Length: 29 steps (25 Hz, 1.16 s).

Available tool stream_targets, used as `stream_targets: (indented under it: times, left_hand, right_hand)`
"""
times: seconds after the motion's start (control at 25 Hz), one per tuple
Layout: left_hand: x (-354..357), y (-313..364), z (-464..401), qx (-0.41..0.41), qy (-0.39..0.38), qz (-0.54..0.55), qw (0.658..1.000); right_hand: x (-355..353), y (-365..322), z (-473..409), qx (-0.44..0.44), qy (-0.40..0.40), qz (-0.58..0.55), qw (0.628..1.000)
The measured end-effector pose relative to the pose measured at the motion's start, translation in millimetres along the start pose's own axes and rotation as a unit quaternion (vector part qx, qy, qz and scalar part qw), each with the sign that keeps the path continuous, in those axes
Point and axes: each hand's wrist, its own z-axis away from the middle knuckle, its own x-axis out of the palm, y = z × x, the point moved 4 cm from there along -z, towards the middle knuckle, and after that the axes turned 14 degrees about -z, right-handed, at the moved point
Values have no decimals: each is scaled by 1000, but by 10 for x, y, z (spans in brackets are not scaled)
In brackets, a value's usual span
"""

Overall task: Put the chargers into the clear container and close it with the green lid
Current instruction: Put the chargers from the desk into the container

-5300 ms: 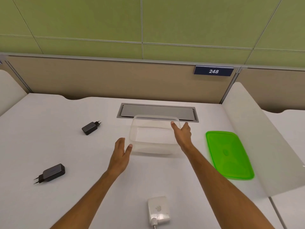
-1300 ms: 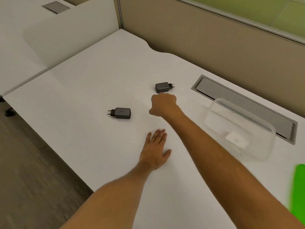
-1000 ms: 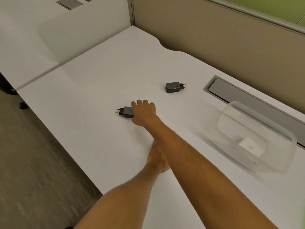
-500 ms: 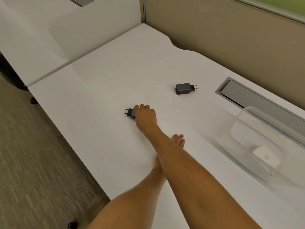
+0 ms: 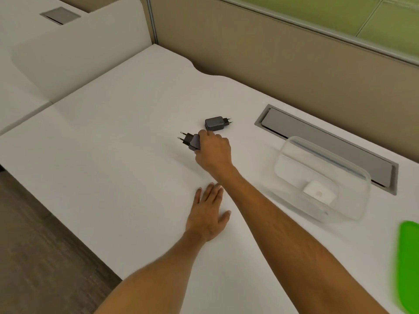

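My right hand (image 5: 213, 152) grips a dark grey charger (image 5: 191, 141) and holds it lifted just off the white desk (image 5: 108, 137), prongs pointing left. A second dark grey charger (image 5: 215, 123) lies on the desk just beyond my knuckles. The clear container (image 5: 322, 180) stands to the right with a white charger (image 5: 319, 194) inside it. The edge of the green lid (image 5: 408, 266) shows at the far right. My left hand (image 5: 208, 214) rests flat on the desk, fingers apart, holding nothing.
A grey cable hatch (image 5: 326, 143) is set into the desk behind the container. A beige partition wall (image 5: 272, 55) runs along the back. A white divider (image 5: 79, 48) separates the neighbouring desk on the left. The desk's front edge drops to grey carpet (image 5: 34, 257).
My right hand closed on the nearer dark charger and has lifted it off the desk, towards the second charger. My left hand stayed flat on the desk.
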Motion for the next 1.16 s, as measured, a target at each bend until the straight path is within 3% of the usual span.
stream_targets:
  times: [0.28,0.44,0.76,1.16]
  left_hand:
    - [-56,48,10,30,9,-8,999]
    - [-80,56,31,37,7,-5,999]
    - [-59,48,22,34,4,-8,999]
    - [-54,45,20,33,5,-6,999]
  right_hand:
    - [-1000,769,251,99,137,-33,985]
    - [-1354,1242,492,145,166,-14,975]
    - [-1581,2103,940,203,106,83,970]
    - [-1405,2651,1220,260,38,107,959]
